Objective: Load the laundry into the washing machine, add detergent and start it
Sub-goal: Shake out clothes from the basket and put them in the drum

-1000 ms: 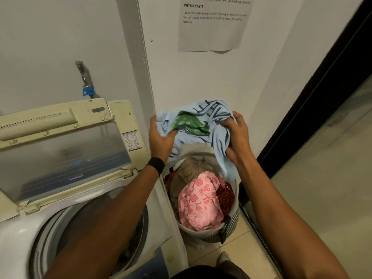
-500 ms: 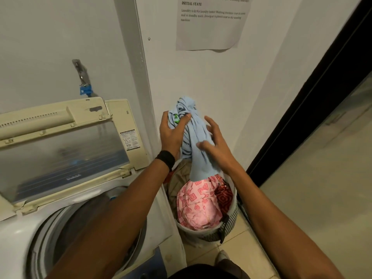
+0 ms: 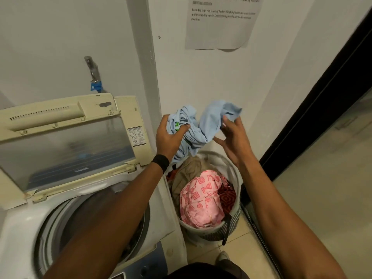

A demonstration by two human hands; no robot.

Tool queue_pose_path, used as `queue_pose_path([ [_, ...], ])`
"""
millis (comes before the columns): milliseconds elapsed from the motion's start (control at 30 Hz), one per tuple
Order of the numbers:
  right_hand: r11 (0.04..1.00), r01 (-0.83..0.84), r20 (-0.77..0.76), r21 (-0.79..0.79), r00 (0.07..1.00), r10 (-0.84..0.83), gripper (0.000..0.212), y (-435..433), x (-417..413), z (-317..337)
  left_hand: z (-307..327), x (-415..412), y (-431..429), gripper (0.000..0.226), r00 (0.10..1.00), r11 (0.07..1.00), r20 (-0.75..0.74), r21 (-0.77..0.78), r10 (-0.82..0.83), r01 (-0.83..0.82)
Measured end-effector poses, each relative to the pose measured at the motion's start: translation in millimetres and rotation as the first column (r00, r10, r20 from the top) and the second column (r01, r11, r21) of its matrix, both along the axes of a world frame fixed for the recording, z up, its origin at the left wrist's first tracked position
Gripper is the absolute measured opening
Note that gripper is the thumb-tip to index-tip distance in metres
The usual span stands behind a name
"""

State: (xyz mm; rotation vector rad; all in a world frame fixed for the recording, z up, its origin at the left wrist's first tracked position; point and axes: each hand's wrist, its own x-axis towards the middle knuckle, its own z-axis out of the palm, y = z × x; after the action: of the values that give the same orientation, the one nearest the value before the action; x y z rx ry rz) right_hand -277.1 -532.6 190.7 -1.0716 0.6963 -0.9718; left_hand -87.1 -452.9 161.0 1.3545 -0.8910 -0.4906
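Whereas the blue shirt (image 3: 201, 127) is stretched flat between both hands a second earlier, it is now gathered into a loose bundle held above the basket (image 3: 239, 178). The bundle is gripped by the left hand (image 3: 170, 137), whose fingers are curled round the crumpled cloth up and to the left of the basket. The right hand (image 3: 234, 139) is seen above the basket's far rim with its fingers spread and its thumb held apart. Only its fingertips are touched by a fold of the shirt, and no pinch is shown there. The weight is judged to be passed to the left hand, so that the shirt can be carried leftward from the basket to the open washing machine (image 3: 66, 218). A pink garment (image 3: 201, 202) and other clothes are left in the basket, so loading is judged to be barely begun, and detergent is not yet added.
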Motion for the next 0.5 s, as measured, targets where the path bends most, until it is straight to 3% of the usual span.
queue_pose_path([
  [167,0.902,-0.297,-0.281,-0.313,0.936,0.21,0.064,53.9,76.3,0.6,0.9,10.9,38.2,0.036,0.995,0.998,0.082,0.028,0.058,-0.061],
  [333,0.812,-0.481,-0.383,-0.33,0.855,0.35,0.061,96.3,128.5,-25.0,-18.6,57.8,110.1,0.044,0.966,0.958,0.111,0.145,0.232,-0.247],
  [500,0.751,-0.535,-0.438,-0.388,0.824,0.36,0.046,150.9,183.8,-53.9,-52.7,100.5,190.3,0.043,0.848,0.8,0.218,0.285,0.482,-0.528],
])
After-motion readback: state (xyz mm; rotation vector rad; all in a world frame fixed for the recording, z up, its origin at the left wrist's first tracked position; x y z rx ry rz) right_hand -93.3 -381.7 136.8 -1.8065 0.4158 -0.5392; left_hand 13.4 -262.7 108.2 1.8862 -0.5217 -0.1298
